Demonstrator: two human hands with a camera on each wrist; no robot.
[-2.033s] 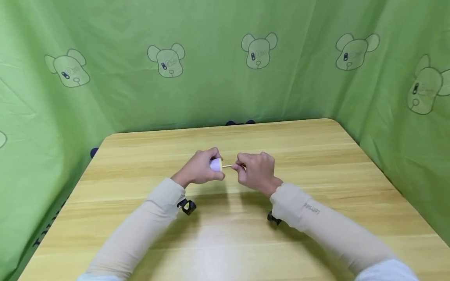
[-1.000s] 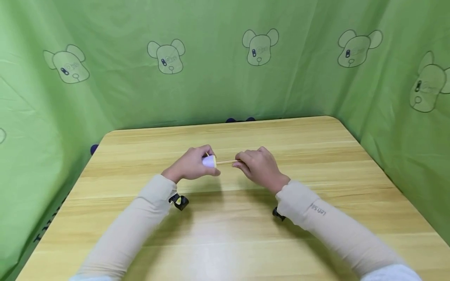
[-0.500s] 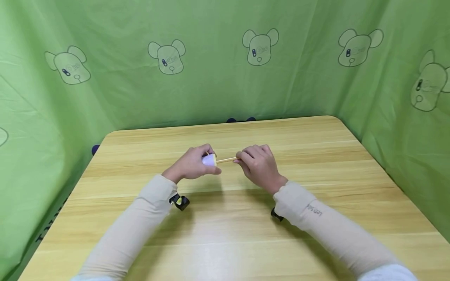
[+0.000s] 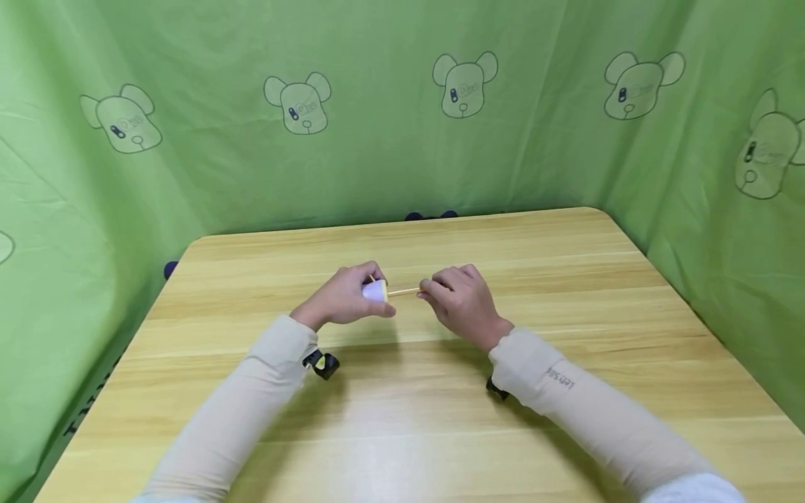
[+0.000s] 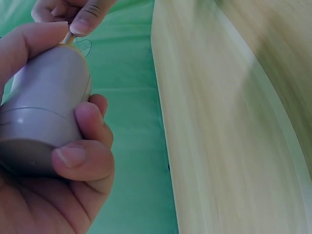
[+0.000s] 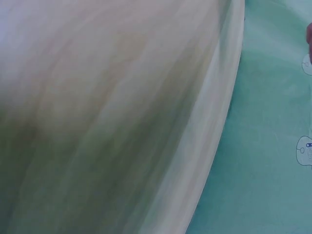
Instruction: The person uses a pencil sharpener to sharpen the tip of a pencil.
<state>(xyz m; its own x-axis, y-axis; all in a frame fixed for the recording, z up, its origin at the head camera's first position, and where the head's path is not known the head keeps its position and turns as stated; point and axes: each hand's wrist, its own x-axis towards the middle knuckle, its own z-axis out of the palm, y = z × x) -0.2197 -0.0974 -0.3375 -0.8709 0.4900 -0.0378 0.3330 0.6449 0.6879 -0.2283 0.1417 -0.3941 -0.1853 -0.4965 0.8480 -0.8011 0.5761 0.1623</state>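
Note:
My left hand (image 4: 349, 293) grips a lavender cylinder (image 4: 374, 290) with a yellow rim at its right end; the left wrist view shows fingers and thumb wrapped round the cylinder (image 5: 51, 92), with a seam around its lower part. From the yellow end a thin, light-coloured stick (image 4: 402, 291) sticks out toward the right. Its far end is pinched between thumb and fingertips of my right hand (image 4: 462, 300) and is hidden there. Both hands are raised over the table's middle. Only a bit of a fingertip (image 6: 309, 39) shows at the right wrist view's edge.
Beneath the hands lies a wood-grain table (image 4: 390, 391) with rounded back corners. Green curtains (image 4: 377, 168) printed with bear heads stand close behind it and along both sides. A black wrist camera (image 4: 322, 363) hangs under the left cuff.
Over two seconds the hands have drawn apart, left hand leftward, and more of the stick shows between them. In the last half second the right hand has dipped slightly.

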